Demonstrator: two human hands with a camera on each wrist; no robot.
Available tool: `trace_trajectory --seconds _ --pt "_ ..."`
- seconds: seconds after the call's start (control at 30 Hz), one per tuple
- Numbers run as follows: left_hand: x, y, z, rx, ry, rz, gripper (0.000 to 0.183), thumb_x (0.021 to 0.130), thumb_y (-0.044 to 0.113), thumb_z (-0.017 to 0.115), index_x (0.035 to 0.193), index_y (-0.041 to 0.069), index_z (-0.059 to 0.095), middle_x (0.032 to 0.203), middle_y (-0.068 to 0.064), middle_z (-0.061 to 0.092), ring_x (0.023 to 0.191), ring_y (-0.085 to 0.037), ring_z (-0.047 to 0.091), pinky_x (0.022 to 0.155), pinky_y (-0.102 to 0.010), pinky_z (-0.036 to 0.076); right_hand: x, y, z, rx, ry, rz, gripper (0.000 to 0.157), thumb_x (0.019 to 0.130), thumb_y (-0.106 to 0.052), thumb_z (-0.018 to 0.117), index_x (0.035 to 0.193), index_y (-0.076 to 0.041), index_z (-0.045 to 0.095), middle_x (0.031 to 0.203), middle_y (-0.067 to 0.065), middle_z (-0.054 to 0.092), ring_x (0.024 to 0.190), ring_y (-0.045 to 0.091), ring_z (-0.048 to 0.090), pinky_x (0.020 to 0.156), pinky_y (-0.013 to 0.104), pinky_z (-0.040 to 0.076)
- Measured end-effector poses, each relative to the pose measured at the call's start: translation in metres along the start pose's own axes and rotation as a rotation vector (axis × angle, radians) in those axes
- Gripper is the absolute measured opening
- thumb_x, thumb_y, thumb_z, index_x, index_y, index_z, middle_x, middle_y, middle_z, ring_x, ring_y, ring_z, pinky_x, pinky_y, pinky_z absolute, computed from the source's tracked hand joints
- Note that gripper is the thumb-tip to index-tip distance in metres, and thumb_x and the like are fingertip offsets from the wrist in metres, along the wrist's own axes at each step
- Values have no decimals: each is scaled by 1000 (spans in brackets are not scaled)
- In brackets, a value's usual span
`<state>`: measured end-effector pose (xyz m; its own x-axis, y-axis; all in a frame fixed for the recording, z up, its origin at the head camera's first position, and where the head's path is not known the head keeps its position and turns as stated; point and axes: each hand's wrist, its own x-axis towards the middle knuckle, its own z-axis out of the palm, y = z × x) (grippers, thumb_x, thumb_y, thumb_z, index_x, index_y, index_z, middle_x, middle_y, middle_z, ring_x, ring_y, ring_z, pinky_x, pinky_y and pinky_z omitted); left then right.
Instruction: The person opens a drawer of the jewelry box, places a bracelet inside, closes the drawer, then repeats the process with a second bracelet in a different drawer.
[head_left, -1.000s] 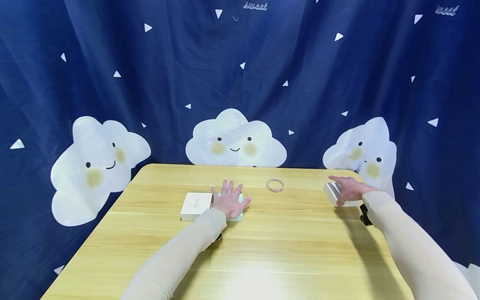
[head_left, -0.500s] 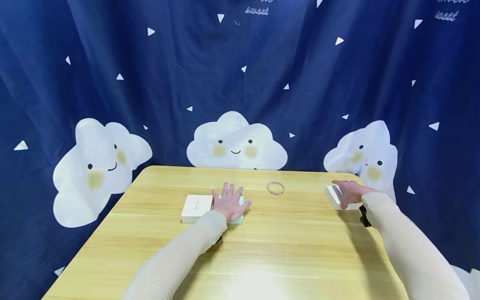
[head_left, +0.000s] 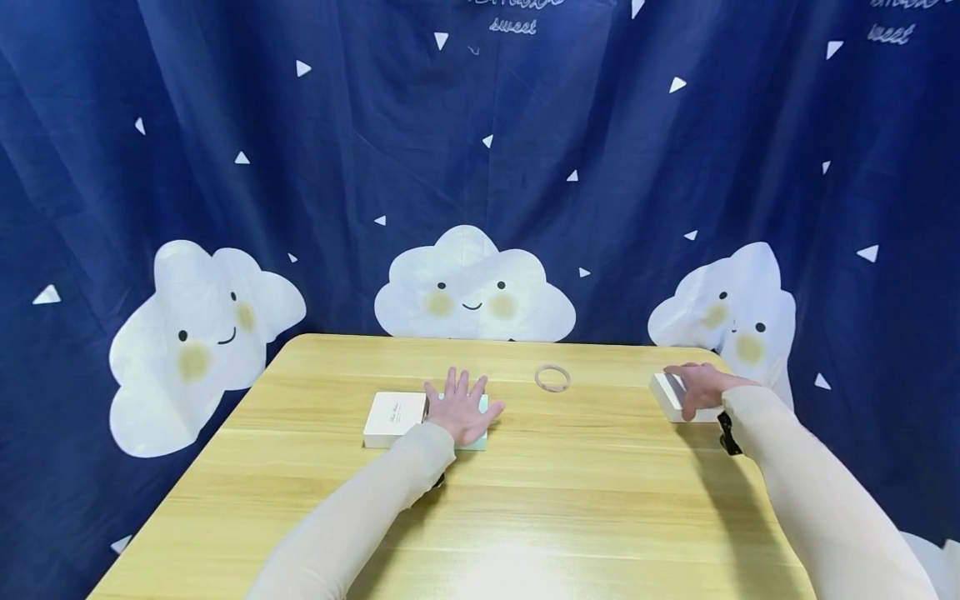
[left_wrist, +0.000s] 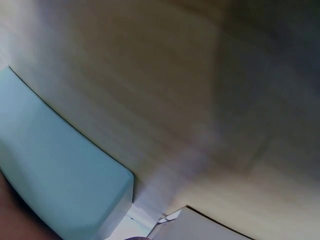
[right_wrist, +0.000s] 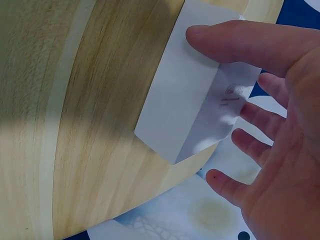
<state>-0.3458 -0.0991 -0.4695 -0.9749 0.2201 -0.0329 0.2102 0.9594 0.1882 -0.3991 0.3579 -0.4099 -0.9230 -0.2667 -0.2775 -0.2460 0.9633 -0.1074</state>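
Note:
My left hand (head_left: 457, 412) lies palm down with its fingers spread on a mint-green box (head_left: 474, 442), which it mostly covers. In the left wrist view the mint-green box (left_wrist: 70, 160) shows a smooth top with rounded corners. A white box (head_left: 393, 418) with small script on its lid stands just left of that hand. At the far right, my right hand (head_left: 701, 389) reaches over another white box (head_left: 667, 400). In the right wrist view, the thumb lies against a plain face of this box (right_wrist: 175, 100), the fingers at its opposite, printed side; its hidden edges are behind the hand.
A thin pale pink ring (head_left: 552, 379) lies on the wooden table (head_left: 570, 500) between the hands. The table's far edge meets a dark blue curtain (head_left: 337, 167) with printed clouds. The white box at the right sits near the table's right edge.
The head view has tilted up slightly, so everything sits a little lower. The right hand has settled a little closer around its white box. The left hand keeps its place.

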Motion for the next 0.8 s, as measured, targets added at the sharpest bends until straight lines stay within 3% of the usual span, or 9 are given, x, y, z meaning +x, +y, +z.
trace_trajectory --seconds 0.17,0.4,0.8 --pt "2 0 1 6 -2 -4 77 100 71 22 162 25 22 169 -14 15 157 -38 0 114 -77 5 0 -1 -2 1 -9 16 103 61 -13 87 151 2 37 145 41 38 118 53 42 85 56 48" --pt "4 -1 3 -2 -8 -5 78 99 72 22 162 26 21 169 -14 15 156 -38 -1 114 -77 4 1 5 2 7 16 2 103 60 -18 87 150 0 40 141 39 41 111 48 46 81 52 49" --pt "8 -3 9 -9 -20 -11 77 99 71 22 163 27 20 169 -14 13 156 -37 -5 114 -77 0 1 9 6 -15 45 -25 103 62 -28 88 149 1 42 141 41 41 120 58 43 86 62 48"
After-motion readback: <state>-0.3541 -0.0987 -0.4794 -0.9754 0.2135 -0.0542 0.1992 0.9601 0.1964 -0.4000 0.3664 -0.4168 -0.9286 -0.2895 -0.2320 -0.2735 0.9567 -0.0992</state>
